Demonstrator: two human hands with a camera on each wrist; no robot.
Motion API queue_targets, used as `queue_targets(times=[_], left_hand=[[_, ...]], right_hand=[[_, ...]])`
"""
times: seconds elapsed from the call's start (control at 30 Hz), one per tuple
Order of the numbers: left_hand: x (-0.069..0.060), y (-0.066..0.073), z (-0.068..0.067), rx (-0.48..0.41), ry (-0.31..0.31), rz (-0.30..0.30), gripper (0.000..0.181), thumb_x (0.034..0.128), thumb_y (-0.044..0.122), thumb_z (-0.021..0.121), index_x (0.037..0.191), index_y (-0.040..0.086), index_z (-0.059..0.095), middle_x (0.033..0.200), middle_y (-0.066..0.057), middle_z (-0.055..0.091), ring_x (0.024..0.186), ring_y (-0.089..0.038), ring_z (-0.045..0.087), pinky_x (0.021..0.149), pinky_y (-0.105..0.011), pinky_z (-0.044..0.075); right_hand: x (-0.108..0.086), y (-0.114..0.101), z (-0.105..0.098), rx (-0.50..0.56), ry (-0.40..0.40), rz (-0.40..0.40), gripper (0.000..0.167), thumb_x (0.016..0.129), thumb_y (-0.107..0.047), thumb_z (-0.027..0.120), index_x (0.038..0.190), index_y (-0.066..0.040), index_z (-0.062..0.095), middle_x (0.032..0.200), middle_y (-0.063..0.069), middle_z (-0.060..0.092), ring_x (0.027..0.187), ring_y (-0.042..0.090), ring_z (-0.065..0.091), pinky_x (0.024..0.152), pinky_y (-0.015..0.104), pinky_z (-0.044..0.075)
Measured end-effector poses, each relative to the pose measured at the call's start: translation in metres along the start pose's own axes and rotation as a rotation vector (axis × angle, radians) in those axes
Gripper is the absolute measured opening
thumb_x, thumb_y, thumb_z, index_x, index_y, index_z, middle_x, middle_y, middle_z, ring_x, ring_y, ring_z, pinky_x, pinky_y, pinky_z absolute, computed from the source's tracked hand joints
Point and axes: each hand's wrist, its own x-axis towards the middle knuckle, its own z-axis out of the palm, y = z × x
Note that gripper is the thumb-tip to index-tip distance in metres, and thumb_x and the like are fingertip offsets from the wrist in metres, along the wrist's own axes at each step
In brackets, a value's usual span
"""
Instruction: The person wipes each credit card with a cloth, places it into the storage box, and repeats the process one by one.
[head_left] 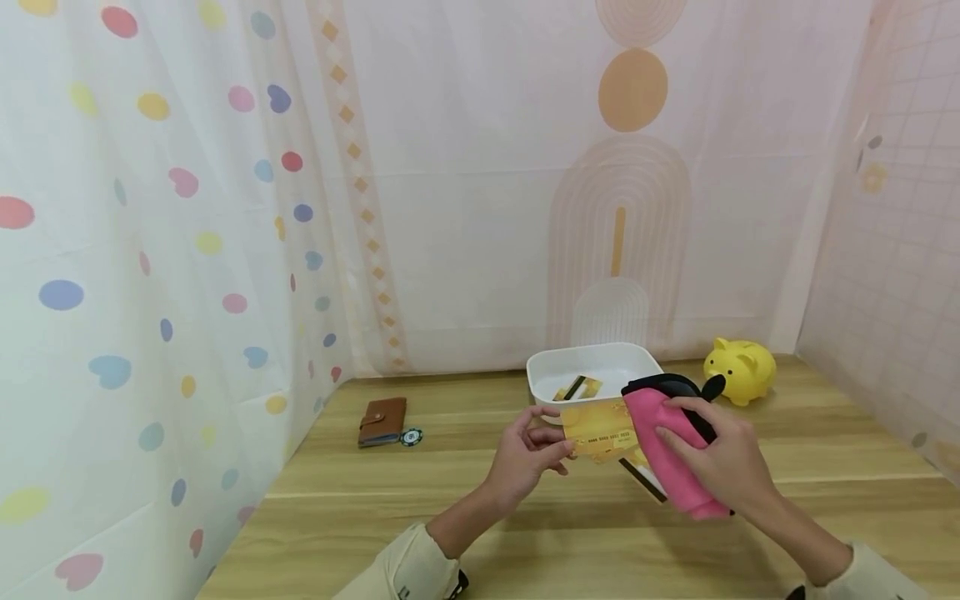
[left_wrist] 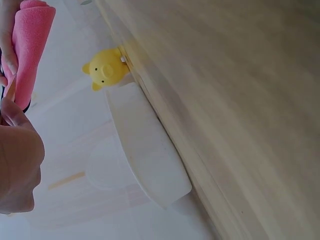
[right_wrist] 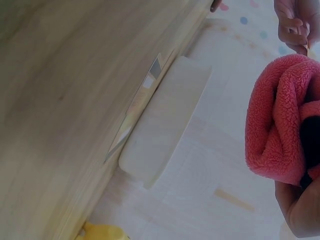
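Note:
My left hand [head_left: 522, 457] pinches a gold bank card [head_left: 596, 425] by its left end, between thumb and fingers. The card's right end meets a folded pink fleece cloth [head_left: 678, 467] with black parts, held in my right hand [head_left: 726, 460]. Both are raised above the table, in front of a white bin [head_left: 542, 385]. The cloth's fuzzy folds [right_wrist: 275, 120] fill the right side of the right wrist view. Below the held card, a card with a black stripe [head_left: 643, 481] shows partly; the cloth hides the rest.
Inside the bin lie striped gold cards [head_left: 577, 388]. A yellow piggy bank [head_left: 741, 372] stands to its right. At the left, a brown wallet [head_left: 382, 422] lies beside a poker chip [head_left: 411, 437]. Patterned curtains surround the wooden table [head_left: 337, 517].

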Motion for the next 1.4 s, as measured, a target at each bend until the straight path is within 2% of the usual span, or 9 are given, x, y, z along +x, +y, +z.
queue_targets(times=[0.1,0.27,0.5,0.63,0.8,0.97,1.07,1.23,1.4], left_hand=[[-0.0011,-0.0008,-0.0009,0.008,-0.006,0.007,0.039,0.0905,-0.003,0.068,0.125,0.001,0.050,0.093,-0.006,0.072,0.079,-0.011,0.069,0.065,-0.027,0.057],[-0.0016,-0.0029,-0.0028,0.027,-0.027,0.035,0.035,0.0905,-0.002,0.069,0.123,-0.007,0.057,0.095,-0.008,0.071,0.079,-0.010,0.069,0.066,-0.026,0.057],[0.0009,-0.0046,-0.0060,0.095,-0.057,0.093,0.033,0.0910,0.000,0.069,0.122,-0.010,0.062,0.096,-0.008,0.068,0.080,-0.007,0.065,0.069,-0.021,0.055],[0.0009,-0.0045,-0.0059,0.143,-0.069,0.087,0.032,0.0942,-0.002,0.063,0.125,-0.010,0.062,0.104,-0.018,0.067,0.086,-0.007,0.063,0.073,-0.020,0.054],[0.0020,-0.0054,-0.0036,0.183,-0.015,0.073,0.031,0.0924,-0.006,0.063,0.123,-0.008,0.064,0.110,-0.023,0.068,0.093,-0.007,0.063,0.077,-0.019,0.053],[0.0051,-0.0054,-0.0009,0.214,0.098,0.091,0.018,0.0916,0.003,0.069,0.107,-0.005,0.070,0.098,-0.014,0.068,0.086,-0.006,0.060,0.071,-0.017,0.049],[0.0063,-0.0048,0.0002,0.199,0.128,0.101,0.014,0.0921,0.003,0.069,0.101,-0.008,0.068,0.093,-0.016,0.067,0.079,-0.005,0.059,0.067,-0.017,0.047],[0.0070,-0.0055,0.0009,0.147,0.109,0.080,0.014,0.0927,-0.001,0.066,0.100,-0.013,0.064,0.094,-0.028,0.067,0.076,-0.009,0.062,0.064,-0.018,0.050],[0.0062,-0.0054,0.0009,0.128,0.085,0.043,0.014,0.0962,0.000,0.062,0.105,-0.011,0.061,0.098,-0.023,0.069,0.086,-0.024,0.070,0.066,-0.022,0.055]], right_hand=[[-0.0013,-0.0005,0.0003,-0.001,-0.006,0.010,0.038,0.069,0.002,0.086,0.102,-0.012,0.071,0.093,0.003,0.072,0.071,0.003,0.055,0.061,0.011,0.042],[-0.0037,0.0002,0.0006,0.011,-0.013,0.022,0.039,0.069,0.002,0.086,0.102,-0.012,0.071,0.092,0.003,0.072,0.067,0.004,0.053,0.056,0.013,0.042],[-0.0018,-0.0012,0.0001,0.011,-0.008,0.014,0.039,0.069,0.002,0.086,0.102,-0.013,0.071,0.092,0.003,0.071,0.069,0.004,0.053,0.058,0.013,0.042],[-0.0015,-0.0022,-0.0002,0.013,-0.010,0.010,0.039,0.069,0.002,0.086,0.101,-0.012,0.071,0.091,0.004,0.071,0.067,0.004,0.054,0.056,0.013,0.043],[-0.0020,-0.0020,-0.0002,0.023,-0.020,0.001,0.039,0.069,0.002,0.086,0.101,-0.012,0.071,0.091,0.003,0.071,0.065,0.004,0.053,0.053,0.013,0.043],[-0.0032,-0.0018,0.0004,0.037,-0.029,-0.010,0.039,0.069,0.002,0.086,0.102,-0.013,0.071,0.092,0.003,0.071,0.065,0.004,0.053,0.054,0.014,0.043],[-0.0034,-0.0021,0.0005,0.039,-0.031,-0.017,0.040,0.069,0.002,0.086,0.102,-0.013,0.071,0.093,0.003,0.071,0.066,0.004,0.053,0.054,0.014,0.043],[-0.0026,-0.0030,-0.0006,0.034,-0.027,-0.036,0.040,0.069,0.003,0.086,0.102,-0.013,0.070,0.094,0.002,0.071,0.068,0.003,0.054,0.057,0.013,0.044],[-0.0019,-0.0057,-0.0020,0.066,-0.016,-0.010,0.040,0.069,0.004,0.086,0.101,-0.013,0.070,0.093,0.003,0.072,0.065,0.003,0.055,0.054,0.013,0.044]])
